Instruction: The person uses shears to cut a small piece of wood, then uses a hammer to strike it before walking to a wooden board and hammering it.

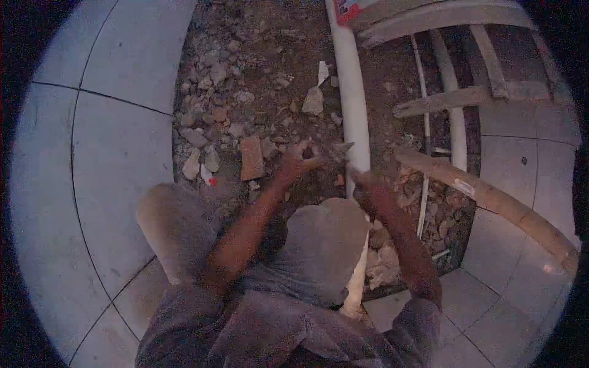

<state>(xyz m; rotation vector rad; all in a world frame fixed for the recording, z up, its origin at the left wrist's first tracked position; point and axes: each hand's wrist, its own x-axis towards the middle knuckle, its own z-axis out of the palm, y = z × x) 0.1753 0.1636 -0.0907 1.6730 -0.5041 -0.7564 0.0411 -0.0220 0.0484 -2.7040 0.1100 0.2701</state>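
Ahead of my knees, my left hand point(299, 161) is over the dirt with its thumb and fingers curled into a ring, closed on something I cannot make out. A small greyish pointed piece point(343, 148) shows just right of it, against a thick white pipe point(356, 110); its kind is too blurred to tell. My right hand point(363, 181) is at the pipe's near side, dark and smeared, its fingers mostly hidden. Left of my left hand lies a broken piece of orange brick point(251, 158).
Rubble and stones point(205, 80) fill the trench between pale floor tiles point(123, 141). A wooden frame point(454, 101) and a long round pole point(491, 195) lie on the right. A thin white pipe point(424, 184) runs beside the thick one. A flat stone point(313, 101) sits farther ahead.
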